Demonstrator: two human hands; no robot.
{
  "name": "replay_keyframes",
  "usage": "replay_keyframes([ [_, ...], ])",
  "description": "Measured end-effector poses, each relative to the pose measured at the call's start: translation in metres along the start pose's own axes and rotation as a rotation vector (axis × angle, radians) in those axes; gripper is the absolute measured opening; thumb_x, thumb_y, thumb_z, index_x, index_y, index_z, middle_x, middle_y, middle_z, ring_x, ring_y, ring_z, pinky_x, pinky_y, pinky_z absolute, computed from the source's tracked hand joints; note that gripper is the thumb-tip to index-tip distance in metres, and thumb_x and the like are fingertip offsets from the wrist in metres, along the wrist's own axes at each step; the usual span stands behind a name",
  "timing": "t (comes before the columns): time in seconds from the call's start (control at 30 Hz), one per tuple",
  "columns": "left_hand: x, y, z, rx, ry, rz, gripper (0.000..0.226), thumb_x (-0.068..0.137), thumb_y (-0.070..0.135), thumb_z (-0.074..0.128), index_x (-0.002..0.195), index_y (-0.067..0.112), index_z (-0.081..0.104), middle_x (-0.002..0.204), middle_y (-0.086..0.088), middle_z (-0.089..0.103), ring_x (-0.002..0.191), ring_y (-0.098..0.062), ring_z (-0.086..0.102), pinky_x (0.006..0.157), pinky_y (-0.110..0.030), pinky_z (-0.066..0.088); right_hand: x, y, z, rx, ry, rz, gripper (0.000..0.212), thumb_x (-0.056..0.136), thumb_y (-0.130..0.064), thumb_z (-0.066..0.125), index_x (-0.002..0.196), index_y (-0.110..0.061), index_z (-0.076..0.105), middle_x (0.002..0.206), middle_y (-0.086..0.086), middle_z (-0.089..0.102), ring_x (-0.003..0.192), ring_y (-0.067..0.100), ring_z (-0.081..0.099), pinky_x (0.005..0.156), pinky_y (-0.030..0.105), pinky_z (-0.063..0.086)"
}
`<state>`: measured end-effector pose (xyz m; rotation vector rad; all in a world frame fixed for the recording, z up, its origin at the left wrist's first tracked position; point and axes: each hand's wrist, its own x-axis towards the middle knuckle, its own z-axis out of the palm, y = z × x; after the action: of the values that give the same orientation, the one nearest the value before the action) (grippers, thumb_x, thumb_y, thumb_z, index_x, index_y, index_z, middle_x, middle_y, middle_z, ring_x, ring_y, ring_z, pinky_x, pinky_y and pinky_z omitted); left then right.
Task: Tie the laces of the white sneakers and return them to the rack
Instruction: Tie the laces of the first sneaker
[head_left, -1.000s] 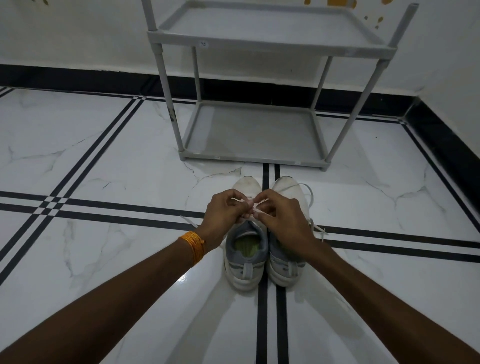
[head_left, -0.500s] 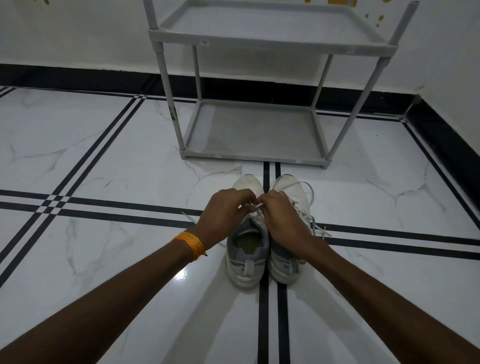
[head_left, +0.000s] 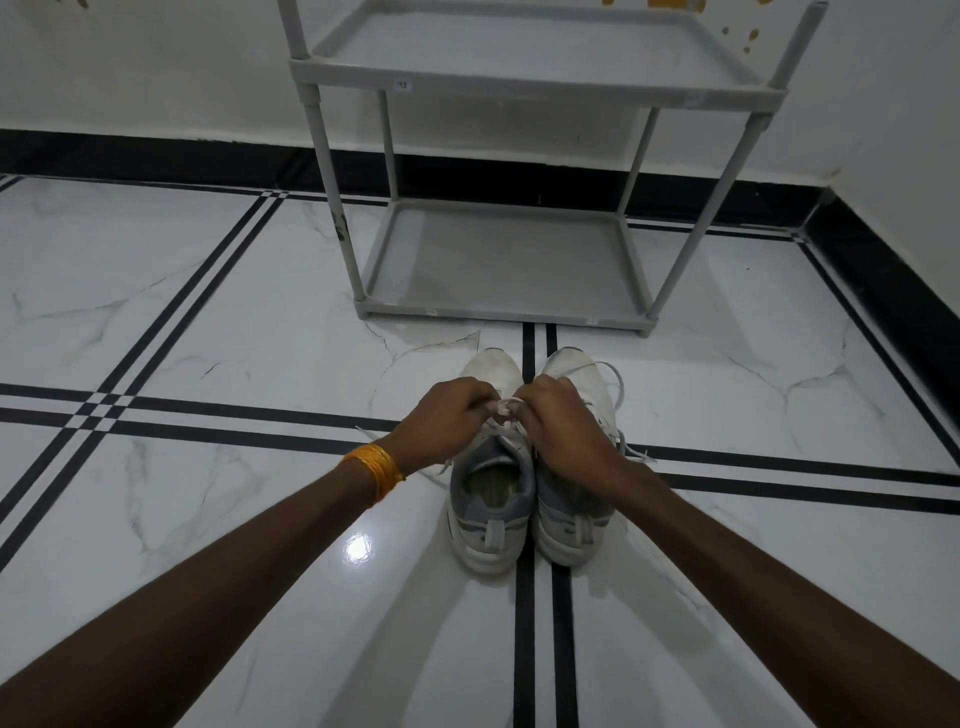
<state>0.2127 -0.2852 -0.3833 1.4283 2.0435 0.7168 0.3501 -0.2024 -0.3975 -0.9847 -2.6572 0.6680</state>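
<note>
Two white sneakers with grey heels stand side by side on the floor, toes toward the rack. Over the left sneaker (head_left: 491, 512) my left hand (head_left: 448, 422) and my right hand (head_left: 558, 423) meet, both pinching its white lace (head_left: 503, 406) between the fingertips. The right sneaker (head_left: 569, 525) has loose laces (head_left: 621, 441) trailing off its right side, and my right hand covers its middle. The grey two-shelf rack (head_left: 501, 312) stands just beyond the toes, both shelves bare.
White marble floor with black stripe lines (head_left: 234, 410) spreads all around. A white wall with a black skirting (head_left: 156, 156) runs behind the rack, and another wall closes the right side. An orange band (head_left: 375, 465) sits on my left wrist.
Both hands have stayed on the left sneaker's lace, shifting slightly forward toward the toes and closer together. The sneakers and the rack have not moved.
</note>
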Motion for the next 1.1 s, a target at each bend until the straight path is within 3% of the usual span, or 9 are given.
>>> replay_keyframes([
  [0.07, 0.001, -0.001, -0.006, -0.313, -0.128, -0.146, 0.026, 0.1, 0.018, 0.048, 0.099, 0.008, 0.071, 0.091, -0.003, 0.065, 0.086, -0.018, 0.056, 0.077, -0.026, 0.045, -0.001, 0.0, -0.001, 0.071, 0.061, 0.018, 0.02, 0.093, -0.023, 0.058, 0.111, -0.016, 0.063, 0.11, 0.006, 0.06, 0.107, 0.022, 0.05, 0.09, 0.034, 0.041],
  [0.17, 0.001, -0.001, -0.012, -0.53, -0.195, -0.219, 0.026, 0.099, 0.015, 0.049, 0.092, 0.009, 0.073, 0.089, -0.004, 0.068, 0.085, -0.018, 0.06, 0.077, -0.025, 0.052, -0.004, -0.001, -0.007, 0.047, 0.228, -0.059, 0.038, 0.081, -0.026, 0.072, 0.116, -0.026, 0.057, 0.12, 0.0, 0.053, 0.115, 0.016, 0.041, 0.095, 0.031, 0.037],
  [0.23, 0.001, 0.0, -0.013, -0.555, -0.187, -0.209, 0.027, 0.099, 0.014, 0.049, 0.087, 0.011, 0.073, 0.084, -0.003, 0.069, 0.082, -0.016, 0.061, 0.075, -0.024, 0.052, -0.004, -0.005, -0.012, -0.071, 0.252, -0.176, 0.031, 0.079, -0.029, 0.072, 0.107, -0.025, 0.06, 0.114, -0.001, 0.057, 0.109, 0.017, 0.045, 0.092, 0.032, 0.038],
  [0.37, 0.002, 0.001, -0.012, -0.482, -0.17, -0.2, 0.027, 0.099, 0.01, 0.046, 0.089, 0.007, 0.072, 0.079, -0.001, 0.064, 0.077, -0.014, 0.058, 0.069, -0.02, 0.048, -0.004, -0.014, -0.016, -0.056, 0.072, -0.223, 0.014, 0.085, -0.025, 0.068, 0.097, -0.018, 0.063, 0.099, 0.001, 0.064, 0.091, 0.016, 0.052, 0.082, 0.034, 0.047],
  [0.6, 0.008, -0.015, -0.018, -0.502, -0.154, -0.229, 0.02, 0.091, 0.017, 0.064, 0.098, 0.003, 0.076, 0.099, -0.019, 0.072, 0.101, -0.039, 0.064, 0.095, -0.048, 0.055, -0.001, -0.012, -0.019, -0.044, 0.065, -0.215, 0.009, 0.091, -0.021, 0.061, 0.095, -0.014, 0.066, 0.09, 0.007, 0.071, 0.079, 0.02, 0.061, 0.077, 0.038, 0.054],
  [0.73, 0.009, -0.017, -0.019, -0.596, -0.135, -0.28, 0.018, 0.09, 0.015, 0.065, 0.095, 0.002, 0.076, 0.087, -0.014, 0.072, 0.083, -0.025, 0.062, 0.088, -0.04, 0.054, -0.001, -0.012, -0.019, -0.012, 0.085, -0.193, 0.012, 0.091, -0.025, 0.062, 0.092, -0.013, 0.064, 0.086, 0.004, 0.069, 0.075, 0.017, 0.059, 0.071, 0.031, 0.051],
  [0.87, 0.007, -0.023, -0.023, -0.724, -0.123, -0.37, 0.016, 0.089, 0.01, 0.066, 0.099, 0.002, 0.076, 0.097, -0.015, 0.075, 0.087, -0.026, 0.066, 0.09, -0.04, 0.056, -0.005, -0.007, -0.029, 0.023, 0.064, -0.134, 0.011, 0.089, -0.025, 0.065, 0.086, -0.014, 0.063, 0.079, 0.001, 0.067, 0.07, 0.014, 0.058, 0.064, 0.027, 0.046],
  [1.0, -0.005, -0.043, -0.029, -0.436, 0.031, -0.262, 0.013, 0.083, 0.001, 0.067, 0.087, 0.007, 0.078, 0.087, -0.014, 0.075, 0.074, -0.02, 0.067, 0.063, -0.024, 0.055, -0.017, 0.02, -0.042, -0.136, -0.043, 0.015, 0.01, 0.088, -0.023, 0.063, 0.081, -0.015, 0.062, 0.074, -0.001, 0.061, 0.07, 0.016, 0.055, 0.063, 0.026, 0.039],
  [1.1, -0.011, -0.05, -0.022, -0.058, 0.039, -0.079, 0.013, 0.081, 0.01, 0.073, 0.092, 0.012, 0.079, 0.082, -0.006, 0.075, 0.064, -0.011, 0.062, 0.059, -0.018, 0.048, -0.025, 0.028, -0.035, -0.17, -0.097, 0.089, 0.008, 0.086, -0.018, 0.061, 0.079, -0.014, 0.063, 0.073, 0.004, 0.063, 0.071, 0.021, 0.059, 0.062, 0.027, 0.039],
])
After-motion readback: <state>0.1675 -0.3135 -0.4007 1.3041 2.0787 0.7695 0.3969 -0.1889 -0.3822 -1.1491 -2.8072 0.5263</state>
